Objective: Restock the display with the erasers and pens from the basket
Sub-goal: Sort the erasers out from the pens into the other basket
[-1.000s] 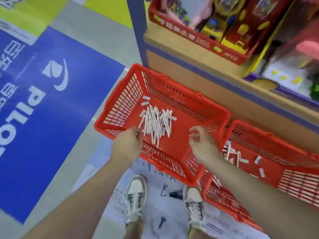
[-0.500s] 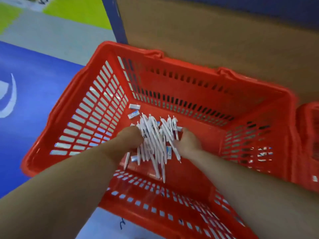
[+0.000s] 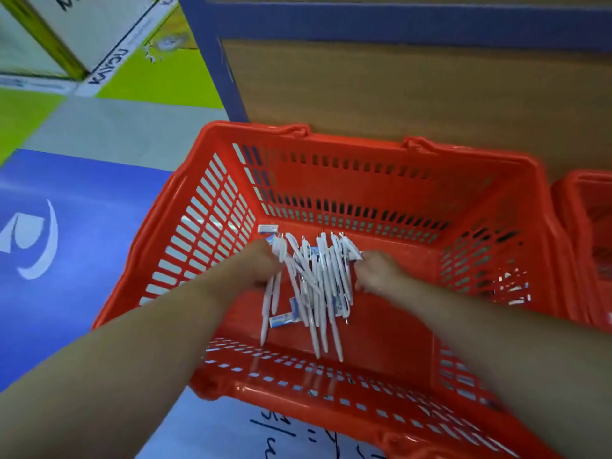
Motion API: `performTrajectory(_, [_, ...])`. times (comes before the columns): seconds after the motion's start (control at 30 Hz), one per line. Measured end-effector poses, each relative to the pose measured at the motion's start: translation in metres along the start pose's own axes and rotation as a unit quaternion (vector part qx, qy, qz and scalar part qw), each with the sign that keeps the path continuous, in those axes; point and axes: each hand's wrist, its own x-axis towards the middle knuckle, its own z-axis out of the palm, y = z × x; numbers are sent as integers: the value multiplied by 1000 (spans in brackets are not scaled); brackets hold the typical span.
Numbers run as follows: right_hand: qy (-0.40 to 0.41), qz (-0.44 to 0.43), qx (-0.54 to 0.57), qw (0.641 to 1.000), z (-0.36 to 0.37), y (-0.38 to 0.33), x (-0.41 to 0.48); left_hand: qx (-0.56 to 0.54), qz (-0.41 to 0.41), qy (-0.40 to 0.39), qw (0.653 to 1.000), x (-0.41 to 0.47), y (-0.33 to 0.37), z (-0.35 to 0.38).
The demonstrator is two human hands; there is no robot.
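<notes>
The red basket (image 3: 331,180) stands on the floor against the wooden base panel (image 3: 397,94) of the display. The pens (image 3: 318,286), all white, lie in a loose bundle on the basket floor, left of centre, their length running from the far wall toward the near wall. The left hand (image 3: 261,263) is on the bundle's left flank, fingers curled round the outer pens. The right hand (image 3: 377,273) is on the right flank, fingers curled in against the pens. The bundle lies between the two hands. One eraser (image 3: 267,229) lies apart in the far-left corner; another eraser (image 3: 281,319) lies partly under the pens. A second basket (image 3: 589,226) stands at the right.
</notes>
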Motion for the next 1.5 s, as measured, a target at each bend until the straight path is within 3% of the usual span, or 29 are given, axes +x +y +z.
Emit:
performTrajectory(0.07, [-17,14,110,994,-13,-8,-9,-124,43,-17,991,-6,2,-6])
performTrajectory(0.17, [-103,8,254,962,-43,-33,-34,-399,90,-78,909,-31,22,-14])
performTrajectory(0.23, [-201,1,300,932,-62,-49,-53,-477,137,-93,863,-44,41,-11])
performTrajectory(0.3, [-254,-16,321,912,-80,-55,-69,-497,173,-78,847,-55,61,-5])
performTrajectory(0.4, [-258,-18,340,904,-110,-54,-91,-408,234,-37,882,-65,79,2])
performTrajectory(0.5, [-241,-43,272,930,-143,-36,-104,-321,270,-75,905,-69,95,5])
performTrajectory(0.53, [-213,-56,245,944,-154,-28,-108,-265,278,-75,920,-64,98,10])
performTrajectory(0.6, [-148,-83,227,959,-178,-7,-121,-21,286,-32,957,-44,95,27])
performTrajectory(0.67, [-100,-92,262,955,-201,19,-136,244,249,-25,937,-24,87,48])
performTrajectory(0.7, [-82,-93,288,950,-211,33,-144,323,226,-30,919,-16,82,59])
performTrajectory(0.83, [16,-89,395,914,-234,97,-171,351,163,5,922,9,79,96])
performTrajectory(0.93, [114,-42,443,888,-232,145,-172,416,166,56,892,19,81,116])
performTrajectory(1.03, [192,22,444,875,-220,187,-160,332,146,75,929,19,86,125])
performTrajectory(1.1, [191,54,436,878,-207,207,-149,205,143,110,962,13,92,126])
performTrajectory(1.17, [175,76,435,880,-196,220,-143,114,145,142,973,2,103,123])
performTrajectory(1.27, [155,86,479,859,-190,223,-143,-56,208,209,954,-32,140,109])
performTrajectory(1.37, [137,73,542,826,-196,217,-149,-219,330,207,895,-98,204,90])
performTrajectory(1.43, [109,45,559,821,-200,212,-154,-214,427,128,869,-144,243,94])
performTrajectory(1.5, [92,22,536,839,-200,212,-160,-127,473,44,871,-173,269,120])
